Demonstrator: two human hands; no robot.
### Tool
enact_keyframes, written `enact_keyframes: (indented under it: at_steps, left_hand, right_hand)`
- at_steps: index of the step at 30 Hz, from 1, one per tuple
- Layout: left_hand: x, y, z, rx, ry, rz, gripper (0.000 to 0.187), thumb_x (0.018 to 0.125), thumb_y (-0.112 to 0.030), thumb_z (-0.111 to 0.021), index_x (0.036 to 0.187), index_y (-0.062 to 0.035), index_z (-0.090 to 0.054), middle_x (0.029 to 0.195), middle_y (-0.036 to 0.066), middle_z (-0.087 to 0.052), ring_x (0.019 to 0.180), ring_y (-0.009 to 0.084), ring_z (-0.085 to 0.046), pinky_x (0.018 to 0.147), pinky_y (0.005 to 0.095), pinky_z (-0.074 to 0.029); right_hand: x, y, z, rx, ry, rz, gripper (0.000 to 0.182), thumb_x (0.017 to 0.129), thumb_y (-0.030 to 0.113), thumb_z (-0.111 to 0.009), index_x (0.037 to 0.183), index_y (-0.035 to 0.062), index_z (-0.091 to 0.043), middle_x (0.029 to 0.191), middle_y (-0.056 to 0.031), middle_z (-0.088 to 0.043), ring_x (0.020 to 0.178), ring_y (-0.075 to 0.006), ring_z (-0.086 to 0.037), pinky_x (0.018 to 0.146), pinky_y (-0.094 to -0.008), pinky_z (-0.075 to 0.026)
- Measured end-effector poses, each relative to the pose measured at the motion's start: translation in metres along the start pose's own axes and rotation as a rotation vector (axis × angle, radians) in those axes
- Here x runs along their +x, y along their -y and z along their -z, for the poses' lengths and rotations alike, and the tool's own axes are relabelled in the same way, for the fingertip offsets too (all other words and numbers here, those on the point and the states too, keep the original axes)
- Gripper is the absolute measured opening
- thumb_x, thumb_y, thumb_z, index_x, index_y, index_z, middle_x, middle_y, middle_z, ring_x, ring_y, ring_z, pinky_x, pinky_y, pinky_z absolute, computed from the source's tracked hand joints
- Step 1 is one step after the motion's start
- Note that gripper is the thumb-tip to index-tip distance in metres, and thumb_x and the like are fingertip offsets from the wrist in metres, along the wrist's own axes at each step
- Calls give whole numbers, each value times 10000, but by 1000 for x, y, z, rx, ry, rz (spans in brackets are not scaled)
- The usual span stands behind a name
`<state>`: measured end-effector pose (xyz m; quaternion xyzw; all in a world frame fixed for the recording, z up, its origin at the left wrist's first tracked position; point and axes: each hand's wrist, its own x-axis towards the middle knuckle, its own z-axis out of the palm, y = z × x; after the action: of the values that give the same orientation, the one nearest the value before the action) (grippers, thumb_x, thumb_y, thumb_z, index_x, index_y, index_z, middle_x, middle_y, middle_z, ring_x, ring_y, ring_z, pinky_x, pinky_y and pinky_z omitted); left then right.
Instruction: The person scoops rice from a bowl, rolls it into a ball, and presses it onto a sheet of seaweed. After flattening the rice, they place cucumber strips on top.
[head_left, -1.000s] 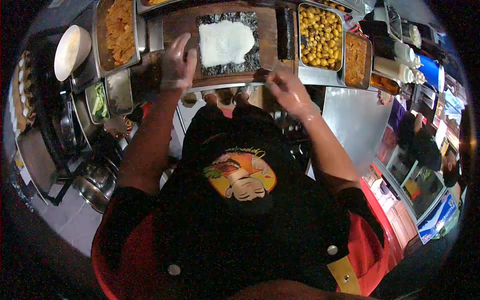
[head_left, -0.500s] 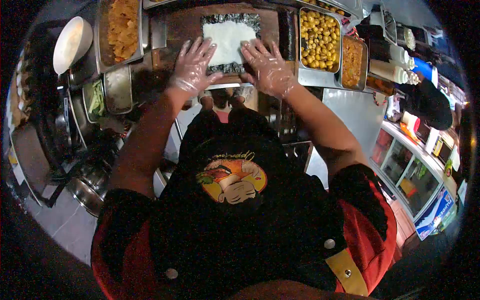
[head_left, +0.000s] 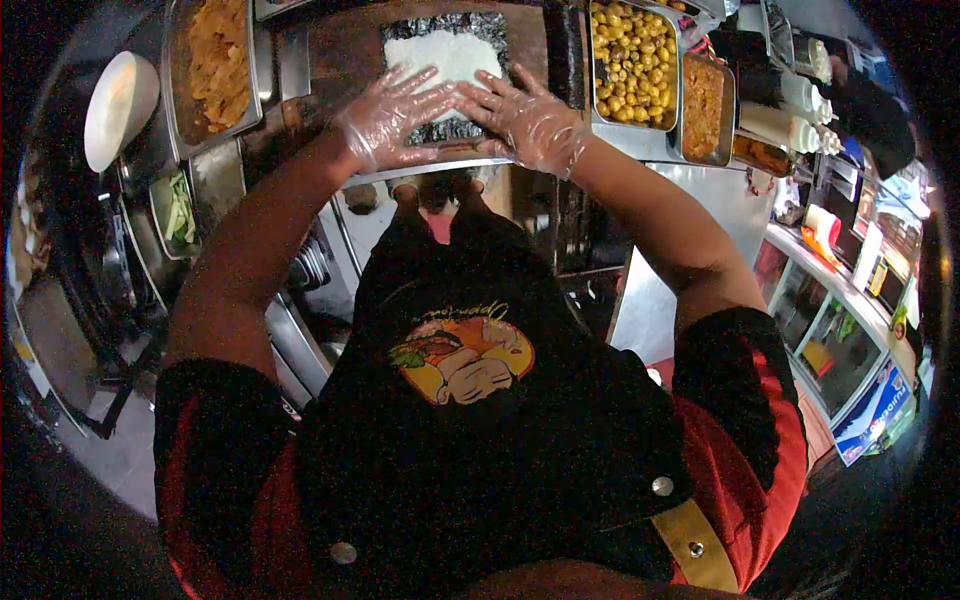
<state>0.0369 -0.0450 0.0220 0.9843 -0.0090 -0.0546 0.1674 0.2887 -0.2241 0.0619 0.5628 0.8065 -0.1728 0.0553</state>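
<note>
White rice (head_left: 445, 58) lies spread over a dark sheet of seaweed (head_left: 483, 22), which rests on a brown board (head_left: 345, 45). My left hand (head_left: 393, 118), in a clear plastic glove, has its fingers spread over the lower left part of the rice. Opposite it, my right hand (head_left: 527, 122), gloved the same way, lies with fingers apart on the lower right part. The fingertips of both hands are close together near the middle of the rice. Neither hand grips anything.
Left of the board stand a tray of brown food (head_left: 218, 65), a white bowl (head_left: 121, 112) and a tray with green strips (head_left: 180, 212). To the right are a tray of yellow round pieces (head_left: 633, 70), an orange-brown tray (head_left: 706, 110) and squeeze bottles (head_left: 780, 125).
Both hands have come closer together over the rice, from its sides toward the middle. The whole view has shifted slightly.
</note>
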Motion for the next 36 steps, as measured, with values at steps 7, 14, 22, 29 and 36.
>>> enact_keyframes:
  at_steps: [7,14,22,29,36]
  left_hand:
    - [-3,-1,-5,20,-20,-35,828,986,-655,-693,1701,-304,-465,1789,40,-416,1683,393,-285,1339,692,-216]
    - [-5,8,-16,-190,-299,114,775,982,-553,-751,1632,-178,-558,1745,90,-480,1644,385,-372,1363,599,-236]
    - [20,33,1,179,-267,447,828,1084,-634,-565,1662,-48,-482,1763,154,-429,1667,340,-327,1385,498,-221]
    - [84,23,16,219,-230,405,815,1106,-643,-508,1712,-105,-418,1808,103,-367,1672,295,-322,1382,511,-202]
    - [114,28,13,153,-231,370,860,1086,-666,-534,1733,-122,-379,1805,125,-366,1675,329,-313,1387,516,-197]
  right_hand:
    - [4,-14,7,-130,79,104,721,1137,597,-459,1762,260,-335,1855,-42,-261,1708,-295,-233,1367,-651,-124]
    - [1,-9,44,547,-161,12,736,1059,560,-681,1669,187,-505,1755,-140,-444,1624,-355,-410,1349,-597,-256]
    - [-27,23,16,813,-446,-335,517,1043,268,-787,1509,91,-651,1403,-197,-722,1343,-364,-671,1156,-460,-515]
    - [-50,28,20,865,-371,-404,468,1041,212,-779,1476,83,-665,1375,-176,-737,1326,-341,-674,1151,-444,-518]
    - [-68,12,22,937,-477,-495,435,1018,178,-793,1428,75,-692,1306,-176,-770,1240,-380,-723,1101,-462,-544]
